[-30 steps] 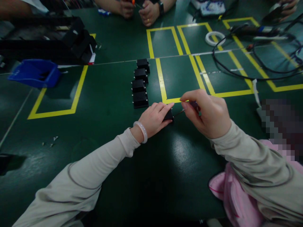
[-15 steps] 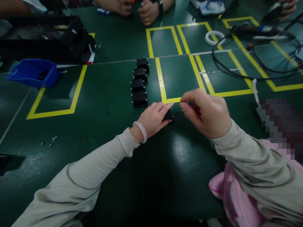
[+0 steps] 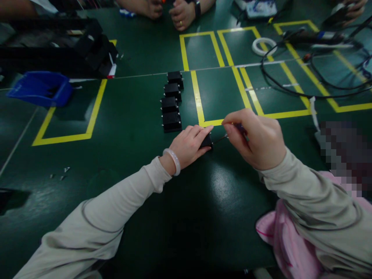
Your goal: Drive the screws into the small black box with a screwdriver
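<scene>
Left hand (image 3: 188,145): grip closed over a small black rectangular block (image 3: 207,142) on the dark green bench (image 3: 188,217), fingers on top, thumb along the near side; most of the block hidden. Right hand (image 3: 255,139): grip pinched, thumb against forefinger, on a thin-shafted metal driver (image 3: 220,139), handle mostly covered. Shaft slants down to the block's right end; whether the tip is seated, cannot tell.

Clock from the held block. Between 10 and 11: row of four black blocks with bright screw heads (image 3: 170,104). Between 8 and 9: loose small metal screws (image 3: 67,169). Past 9: blue plastic bin (image 3: 40,88). At 1: flat white ring (image 3: 264,54). Between 4 and 5: pink cloth (image 3: 290,240).
</scene>
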Action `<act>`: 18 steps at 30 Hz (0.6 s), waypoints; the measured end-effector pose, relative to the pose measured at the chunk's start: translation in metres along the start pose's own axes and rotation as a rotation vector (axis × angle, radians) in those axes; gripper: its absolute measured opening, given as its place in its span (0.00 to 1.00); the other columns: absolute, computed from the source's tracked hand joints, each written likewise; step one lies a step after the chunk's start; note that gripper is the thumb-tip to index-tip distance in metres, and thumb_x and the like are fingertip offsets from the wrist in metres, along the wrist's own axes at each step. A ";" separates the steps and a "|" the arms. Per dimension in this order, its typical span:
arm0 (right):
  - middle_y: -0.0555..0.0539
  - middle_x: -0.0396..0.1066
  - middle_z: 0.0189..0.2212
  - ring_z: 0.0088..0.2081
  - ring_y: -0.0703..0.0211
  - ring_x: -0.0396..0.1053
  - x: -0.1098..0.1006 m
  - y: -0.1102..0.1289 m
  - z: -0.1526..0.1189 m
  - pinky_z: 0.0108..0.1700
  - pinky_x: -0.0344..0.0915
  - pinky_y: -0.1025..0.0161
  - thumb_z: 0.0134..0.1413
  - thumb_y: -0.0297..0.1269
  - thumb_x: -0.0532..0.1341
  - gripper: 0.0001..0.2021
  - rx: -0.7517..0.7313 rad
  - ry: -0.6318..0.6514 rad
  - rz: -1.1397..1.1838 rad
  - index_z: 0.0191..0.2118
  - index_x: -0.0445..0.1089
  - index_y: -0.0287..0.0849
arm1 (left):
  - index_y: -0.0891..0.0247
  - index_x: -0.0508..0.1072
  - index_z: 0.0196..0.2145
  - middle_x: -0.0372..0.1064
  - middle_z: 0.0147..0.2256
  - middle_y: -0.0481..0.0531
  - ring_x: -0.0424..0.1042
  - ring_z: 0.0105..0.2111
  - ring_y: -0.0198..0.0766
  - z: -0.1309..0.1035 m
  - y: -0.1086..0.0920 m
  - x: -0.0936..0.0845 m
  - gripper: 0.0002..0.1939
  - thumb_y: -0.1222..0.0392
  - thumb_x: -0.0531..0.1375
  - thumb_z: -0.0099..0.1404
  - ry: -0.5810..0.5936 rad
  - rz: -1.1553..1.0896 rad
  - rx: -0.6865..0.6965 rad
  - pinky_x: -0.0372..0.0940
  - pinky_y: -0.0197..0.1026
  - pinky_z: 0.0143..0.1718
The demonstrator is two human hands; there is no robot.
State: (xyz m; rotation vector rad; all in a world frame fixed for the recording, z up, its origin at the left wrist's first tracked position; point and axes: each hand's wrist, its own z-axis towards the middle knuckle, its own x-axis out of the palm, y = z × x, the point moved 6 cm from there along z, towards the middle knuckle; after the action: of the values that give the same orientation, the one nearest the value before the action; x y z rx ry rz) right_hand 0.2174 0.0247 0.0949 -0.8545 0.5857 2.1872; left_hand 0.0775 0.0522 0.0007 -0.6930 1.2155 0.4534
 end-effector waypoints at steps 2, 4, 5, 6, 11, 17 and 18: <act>0.50 0.71 0.24 0.23 0.66 0.64 0.001 0.000 0.000 0.28 0.60 0.65 0.67 0.33 0.52 0.11 0.004 0.003 0.014 0.38 0.71 0.39 | 0.69 0.60 0.63 0.68 0.52 0.62 0.68 0.50 0.49 0.000 0.000 0.000 0.27 0.56 0.60 0.71 0.002 -0.006 -0.001 0.66 0.52 0.55; 0.49 0.71 0.24 0.23 0.66 0.64 0.000 0.001 0.000 0.28 0.59 0.65 0.67 0.32 0.53 0.11 -0.024 -0.002 0.029 0.37 0.71 0.38 | 0.68 0.59 0.63 0.68 0.52 0.62 0.68 0.50 0.49 0.000 0.000 0.000 0.27 0.56 0.60 0.71 -0.002 -0.009 0.002 0.66 0.52 0.55; 0.50 0.70 0.23 0.22 0.66 0.63 -0.001 0.002 0.001 0.27 0.58 0.65 0.67 0.33 0.54 0.11 -0.042 -0.002 0.030 0.35 0.71 0.38 | 0.68 0.59 0.63 0.68 0.52 0.62 0.68 0.50 0.50 0.000 0.000 0.000 0.27 0.55 0.60 0.71 -0.004 -0.008 0.003 0.66 0.52 0.55; 0.50 0.68 0.21 0.21 0.67 0.63 -0.002 0.003 0.001 0.26 0.57 0.64 0.67 0.35 0.54 0.12 -0.057 0.001 0.025 0.33 0.70 0.38 | 0.68 0.59 0.63 0.68 0.52 0.62 0.68 0.50 0.50 0.000 0.000 0.000 0.28 0.55 0.59 0.71 -0.007 -0.006 0.006 0.66 0.52 0.55; 0.51 0.69 0.22 0.21 0.67 0.63 -0.002 0.003 0.001 0.26 0.58 0.65 0.68 0.35 0.53 0.12 -0.043 -0.002 0.012 0.35 0.71 0.39 | 0.71 0.60 0.63 0.68 0.52 0.63 0.67 0.50 0.50 0.000 0.000 0.001 0.27 0.55 0.59 0.71 -0.003 -0.009 0.006 0.66 0.52 0.56; 0.50 0.69 0.22 0.21 0.66 0.62 -0.002 0.002 0.001 0.26 0.57 0.65 0.67 0.33 0.54 0.11 -0.042 -0.002 0.019 0.35 0.71 0.37 | 0.70 0.60 0.63 0.68 0.52 0.63 0.67 0.50 0.50 0.000 0.000 0.000 0.27 0.55 0.59 0.71 0.011 -0.014 -0.007 0.66 0.52 0.56; 0.51 0.68 0.21 0.21 0.66 0.62 -0.002 0.002 0.001 0.25 0.56 0.65 0.67 0.35 0.55 0.12 -0.044 0.004 0.008 0.34 0.71 0.38 | 0.70 0.60 0.63 0.68 0.52 0.63 0.67 0.50 0.50 0.000 0.000 0.000 0.27 0.55 0.59 0.71 0.009 -0.009 -0.005 0.66 0.52 0.55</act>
State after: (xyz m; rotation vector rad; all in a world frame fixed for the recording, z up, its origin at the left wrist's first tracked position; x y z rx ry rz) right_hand 0.2168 0.0225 0.0974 -0.8809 0.5450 2.2138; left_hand 0.0776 0.0525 0.0012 -0.7052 1.2201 0.4459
